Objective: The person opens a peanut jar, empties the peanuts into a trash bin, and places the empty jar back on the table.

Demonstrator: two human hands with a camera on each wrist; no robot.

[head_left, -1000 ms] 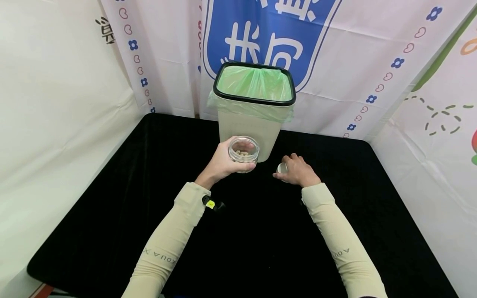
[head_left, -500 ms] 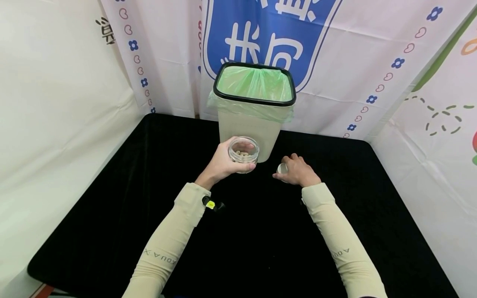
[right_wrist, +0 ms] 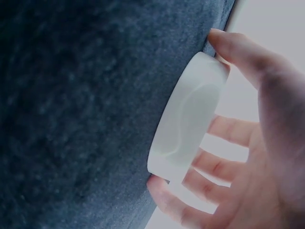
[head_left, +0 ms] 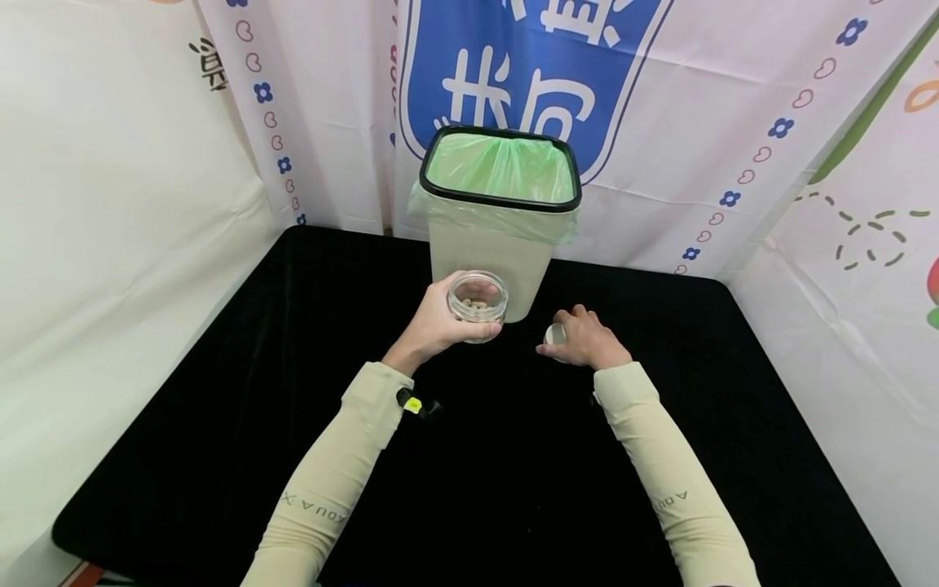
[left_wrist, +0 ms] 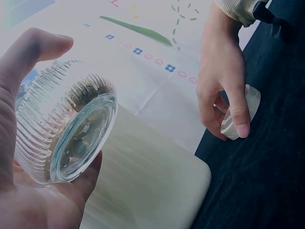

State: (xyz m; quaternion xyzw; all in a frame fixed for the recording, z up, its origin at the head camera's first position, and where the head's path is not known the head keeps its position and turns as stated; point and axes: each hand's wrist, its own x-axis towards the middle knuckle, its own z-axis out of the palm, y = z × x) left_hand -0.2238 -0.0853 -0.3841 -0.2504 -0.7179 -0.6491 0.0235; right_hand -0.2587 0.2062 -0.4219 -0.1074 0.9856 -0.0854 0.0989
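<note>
My left hand [head_left: 438, 316] grips a clear glass jar [left_wrist: 62, 124] in front of the bin, above the table. The jar's open mouth faces up toward the head camera, and small pale pieces [head_left: 478, 304] lie inside it. Ribbed sides and a round base show in the left wrist view. To the right, my right hand [head_left: 584, 336] holds a round white lid [right_wrist: 188, 117] by its rim, low at the black tabletop. In the right wrist view its thumb is at one end of the lid and the fingers spread along the other side.
A pale bin [head_left: 487, 244] with a black rim and a green plastic liner [head_left: 506, 167] stands at the back middle, behind the jar. The table is covered in black cloth [head_left: 469, 489]. Printed white curtains [head_left: 734, 106] close off the back and both sides.
</note>
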